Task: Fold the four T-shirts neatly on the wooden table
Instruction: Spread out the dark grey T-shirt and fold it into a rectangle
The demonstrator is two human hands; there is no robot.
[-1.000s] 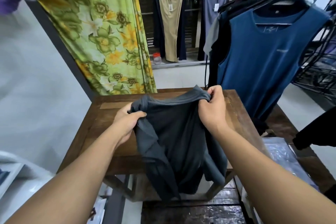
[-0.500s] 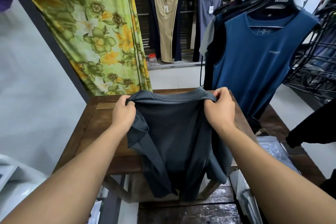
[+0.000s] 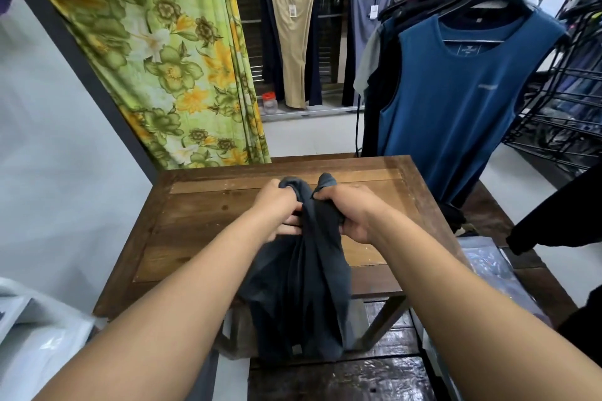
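A dark grey T-shirt (image 3: 303,290) hangs doubled lengthwise over the near edge of the wooden table (image 3: 208,221), its lower part dangling below the tabletop. My left hand (image 3: 277,208) grips one top corner of it. My right hand (image 3: 351,212) grips the other top corner, close beside the left. Both hands are above the middle of the table, with the shirt's shoulders bunched between them.
A blue sleeveless top (image 3: 462,101) hangs on a rack just right of the table's far corner. A floral green curtain (image 3: 172,58) hangs behind the table at left. A plastic-wrapped package (image 3: 495,273) lies on a bench at right. White packaging (image 3: 35,335) sits at lower left.
My hands, which held the shirt spread wide by its shoulders, have come together, folding the shirt in half lengthwise. They have also dropped lower over the table.
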